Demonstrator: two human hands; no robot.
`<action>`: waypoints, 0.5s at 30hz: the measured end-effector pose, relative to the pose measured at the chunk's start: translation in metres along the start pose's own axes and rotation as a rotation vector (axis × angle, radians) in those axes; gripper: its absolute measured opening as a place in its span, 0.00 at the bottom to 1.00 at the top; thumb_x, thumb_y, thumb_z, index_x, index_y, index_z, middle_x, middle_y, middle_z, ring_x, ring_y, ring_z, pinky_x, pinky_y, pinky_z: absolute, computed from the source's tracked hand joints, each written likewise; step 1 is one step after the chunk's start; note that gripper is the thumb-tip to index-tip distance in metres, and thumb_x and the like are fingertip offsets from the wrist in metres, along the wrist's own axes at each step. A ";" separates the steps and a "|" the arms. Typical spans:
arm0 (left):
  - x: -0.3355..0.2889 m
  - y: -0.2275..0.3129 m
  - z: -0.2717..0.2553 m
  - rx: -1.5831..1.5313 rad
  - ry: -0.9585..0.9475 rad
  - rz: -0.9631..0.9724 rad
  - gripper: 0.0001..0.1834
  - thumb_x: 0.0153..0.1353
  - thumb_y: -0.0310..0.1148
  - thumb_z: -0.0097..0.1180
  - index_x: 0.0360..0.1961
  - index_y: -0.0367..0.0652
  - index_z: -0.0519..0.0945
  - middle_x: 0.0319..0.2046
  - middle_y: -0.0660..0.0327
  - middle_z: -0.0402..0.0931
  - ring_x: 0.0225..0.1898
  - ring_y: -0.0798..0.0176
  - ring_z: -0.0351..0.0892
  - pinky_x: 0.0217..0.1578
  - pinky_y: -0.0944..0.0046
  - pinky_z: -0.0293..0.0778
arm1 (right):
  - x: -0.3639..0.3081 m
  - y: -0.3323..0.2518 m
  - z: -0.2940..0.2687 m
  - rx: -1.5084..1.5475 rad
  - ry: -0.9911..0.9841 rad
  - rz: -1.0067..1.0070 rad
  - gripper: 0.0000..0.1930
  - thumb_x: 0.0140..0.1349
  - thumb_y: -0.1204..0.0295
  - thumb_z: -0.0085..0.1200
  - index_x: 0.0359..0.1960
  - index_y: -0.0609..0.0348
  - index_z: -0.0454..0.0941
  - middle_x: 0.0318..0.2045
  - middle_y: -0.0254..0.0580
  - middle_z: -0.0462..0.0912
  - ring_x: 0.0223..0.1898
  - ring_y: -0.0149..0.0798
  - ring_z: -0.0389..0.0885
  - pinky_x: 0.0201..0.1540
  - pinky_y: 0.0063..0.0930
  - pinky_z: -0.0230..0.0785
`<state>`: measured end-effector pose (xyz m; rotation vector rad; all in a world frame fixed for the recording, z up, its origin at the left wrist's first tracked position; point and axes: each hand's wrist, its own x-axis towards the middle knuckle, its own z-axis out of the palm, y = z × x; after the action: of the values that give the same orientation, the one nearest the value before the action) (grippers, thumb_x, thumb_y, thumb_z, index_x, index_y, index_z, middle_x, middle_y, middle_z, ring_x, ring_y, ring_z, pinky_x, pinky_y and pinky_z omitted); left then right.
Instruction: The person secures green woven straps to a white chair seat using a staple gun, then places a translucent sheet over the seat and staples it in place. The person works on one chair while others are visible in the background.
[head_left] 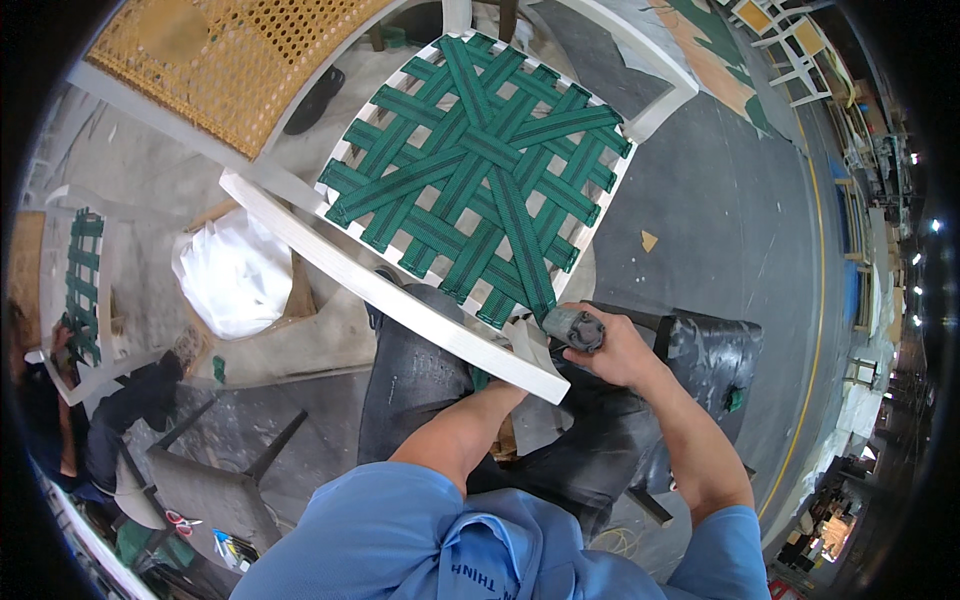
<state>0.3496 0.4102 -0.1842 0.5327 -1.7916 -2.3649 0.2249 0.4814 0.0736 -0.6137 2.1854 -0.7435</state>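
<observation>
A pale wooden chair frame [400,300] lies across my lap, its seat woven with green webbing straps [490,150]. Two longer straps cross diagonally over the weave. My right hand [625,350] is closed around a dark grey tool with a round capped end [577,329], which looks like a staple gun. Its head is against the seat's near right corner, where a diagonal strap ends. My left forearm [465,420] reaches under the frame's near rail, which hides my left hand and its fingers.
At upper left is a chair part with woven cane [250,60]. A white plastic bag [235,272] sits beyond the rail. Another person's arm [66,430] is beside a similar webbed frame [85,280] at far left. Red-handled scissors [183,522] lie at lower left.
</observation>
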 end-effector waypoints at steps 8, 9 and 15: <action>-0.007 0.002 -0.001 0.058 0.008 0.004 0.28 0.77 0.50 0.53 0.67 0.41 0.75 0.60 0.49 0.80 0.63 0.40 0.77 0.67 0.43 0.70 | 0.002 -0.002 0.008 -0.154 -0.034 0.053 0.33 0.56 0.74 0.72 0.65 0.53 0.75 0.49 0.57 0.88 0.55 0.60 0.86 0.56 0.42 0.79; -0.009 0.006 0.001 0.085 0.003 0.002 0.28 0.77 0.51 0.53 0.67 0.41 0.75 0.60 0.49 0.80 0.63 0.40 0.77 0.67 0.43 0.70 | 0.000 0.001 0.009 -0.159 -0.030 0.054 0.33 0.56 0.74 0.72 0.65 0.53 0.74 0.49 0.57 0.88 0.54 0.60 0.86 0.55 0.42 0.79; -0.008 0.028 0.012 0.658 -0.005 -0.029 0.29 0.78 0.55 0.49 0.62 0.40 0.79 0.54 0.50 0.84 0.59 0.42 0.80 0.64 0.48 0.72 | -0.027 -0.004 -0.004 0.110 0.123 0.117 0.28 0.56 0.73 0.73 0.59 0.59 0.78 0.42 0.49 0.90 0.43 0.48 0.89 0.47 0.39 0.80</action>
<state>0.3492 0.4157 -0.1528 0.6130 -2.5658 -1.7401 0.2396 0.4966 0.0919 -0.3897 2.2534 -0.8523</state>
